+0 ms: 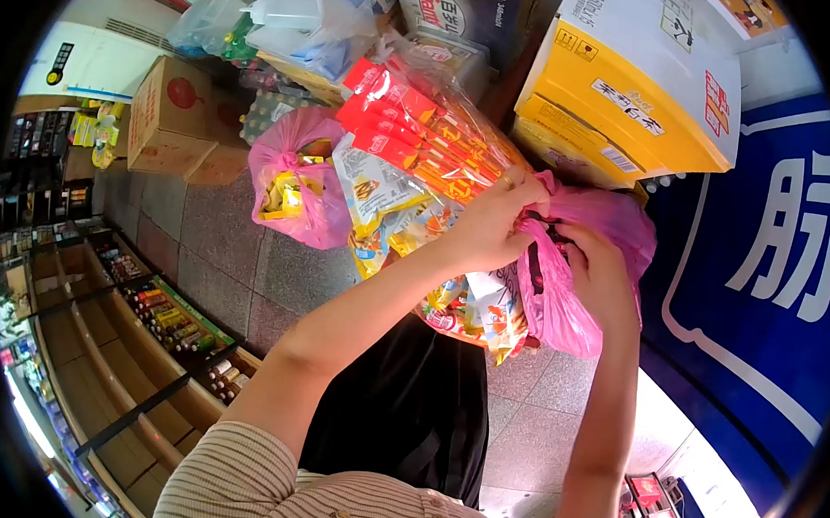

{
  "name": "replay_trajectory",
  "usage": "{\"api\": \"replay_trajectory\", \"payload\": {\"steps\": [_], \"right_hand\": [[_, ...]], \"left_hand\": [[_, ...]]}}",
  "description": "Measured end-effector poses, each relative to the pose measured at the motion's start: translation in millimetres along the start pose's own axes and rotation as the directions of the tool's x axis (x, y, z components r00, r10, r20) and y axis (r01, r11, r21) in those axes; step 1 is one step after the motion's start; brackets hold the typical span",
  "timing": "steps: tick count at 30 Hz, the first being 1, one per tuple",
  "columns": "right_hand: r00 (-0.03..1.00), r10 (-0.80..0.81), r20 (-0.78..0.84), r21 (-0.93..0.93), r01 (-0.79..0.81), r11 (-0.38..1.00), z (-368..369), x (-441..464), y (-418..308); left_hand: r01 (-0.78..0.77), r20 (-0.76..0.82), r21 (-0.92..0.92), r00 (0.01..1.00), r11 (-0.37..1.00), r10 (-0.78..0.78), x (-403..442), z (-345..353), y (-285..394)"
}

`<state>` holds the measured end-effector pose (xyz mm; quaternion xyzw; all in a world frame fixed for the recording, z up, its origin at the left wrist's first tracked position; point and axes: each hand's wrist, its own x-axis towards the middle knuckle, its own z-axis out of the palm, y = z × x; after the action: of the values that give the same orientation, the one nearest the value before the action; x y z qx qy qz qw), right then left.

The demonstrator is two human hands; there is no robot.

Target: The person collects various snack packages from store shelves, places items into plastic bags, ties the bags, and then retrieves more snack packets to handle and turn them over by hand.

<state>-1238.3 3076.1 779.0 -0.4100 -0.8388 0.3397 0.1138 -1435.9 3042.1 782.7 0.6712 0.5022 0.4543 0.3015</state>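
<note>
The held pink bag [560,321] is thin, creased plastic with a soft sheen; the second pink bag [317,216] looks equally thin and crinkled. Clear, glossy film wraps the red-orange packets [420,134], and the snack packets [476,308] beneath are shiny and wrinkled. The yellow carton [571,76] is smooth printed cardboard, the brown box [173,123] plain matt cardboard. The floor tiles [216,250] look speckled and stony. The striped shirt [230,468] is matt cloth, the black trousers [404,397] soft, draped fabric.
</note>
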Motion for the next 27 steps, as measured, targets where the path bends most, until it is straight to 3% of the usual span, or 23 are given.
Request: {"api": "replay_trajectory", "payload": {"steps": [1,2,3,4,8,11,13,14,15,17,18,20,21,22,23,24,25,26,27], "right_hand": [[0.997,-0.035,-0.072,0.272,0.053,0.961,-3,-6,-19],[0.997,-0.034,-0.073,0.271,0.053,0.961,-1,-13,-35],[0.941,-0.008,-0.339,0.135,0.057,0.989,4,-20,-50],[0.814,-0.018,-0.58,0.001,0.023,1.0,9,-22,-61],[0.733,0.006,-0.68,-0.149,-0.146,0.978,65,5,-47],[0.784,0.125,-0.608,0.012,-0.149,0.989,77,17,-22],[0.702,0.142,-0.698,0.144,-0.056,0.988,72,15,-10],[0.642,0.129,-0.756,0.118,-0.06,0.991,71,14,-5],[0.63,0.142,-0.763,0.116,-0.082,0.99,70,11,-5],[0.613,0.123,-0.781,0.12,-0.046,0.992,73,7,-14],[0.606,0.114,-0.787,0.125,-0.025,0.992,76,8,-18],[0.65,0.224,-0.726,0.384,0.112,0.917,79,15,-20],[0.672,0.302,-0.676,0.511,0.132,0.849,76,18,-20],[0.663,0.313,-0.68,0.513,0.124,0.85,69,18,-17],[0.74,0.446,-0.504,0.653,-0.011,0.757,58,19,-14],[0.781,0.549,-0.299,0.754,-0.159,0.637,51,21,-11],[0.775,0.555,-0.302,0.758,-0.158,0.633,54,26,-6],[0.736,0.529,-0.422,0.695,-0.112,0.71,61,31,-1],[0.688,0.49,-0.535,0.62,-0.075,0.781,62,35,0]], "left_hand": [[0.022,-0.007,-0.043,1.0,0.999,-0.022,1,-1,2],[0.02,-0.007,-0.044,1.0,0.999,-0.02,2,-1,4],[0.062,-0.026,-0.035,0.998,0.997,-0.063,2,-1,6],[0.105,-0.044,-0.027,0.993,0.994,-0.106,3,0,9],[0.14,-0.033,0.036,0.99,0.99,-0.139,8,8,13],[0.185,0.056,0.058,0.981,0.981,-0.188,9,5,8],[0.033,0.093,0.181,0.994,0.983,-0.051,9,-5,5],[0.098,0.153,0.257,0.978,0.961,-0.141,10,-9,-4],[0.086,0.174,0.244,0.976,0.966,-0.131,12,-8,-12],[0.063,0.157,0.557,0.971,0.828,-0.179,18,-3,-25],[0.049,0.174,0.549,0.97,0.834,-0.172,23,-1,-24],[0.118,0.167,0.66,0.94,0.742,-0.299,30,4,-22],[0.107,0.182,0.658,0.938,0.746,-0.295,32,3,-21],[-0.054,0.229,0.559,0.969,0.828,-0.091,33,1,-22],[-0.222,0.247,0.453,0.962,0.864,0.117,34,-2,-22],[-0.229,0.257,0.451,0.959,0.863,0.119,33,-3,-22],[-0.132,0.286,0.379,0.958,0.916,0.02,28,-4,-20],[-0.028,0.322,0.309,0.944,0.951,-0.077,25,-6,-18],[-0.033,0.331,0.308,0.941,0.951,-0.074,23,-7,-20]]}}
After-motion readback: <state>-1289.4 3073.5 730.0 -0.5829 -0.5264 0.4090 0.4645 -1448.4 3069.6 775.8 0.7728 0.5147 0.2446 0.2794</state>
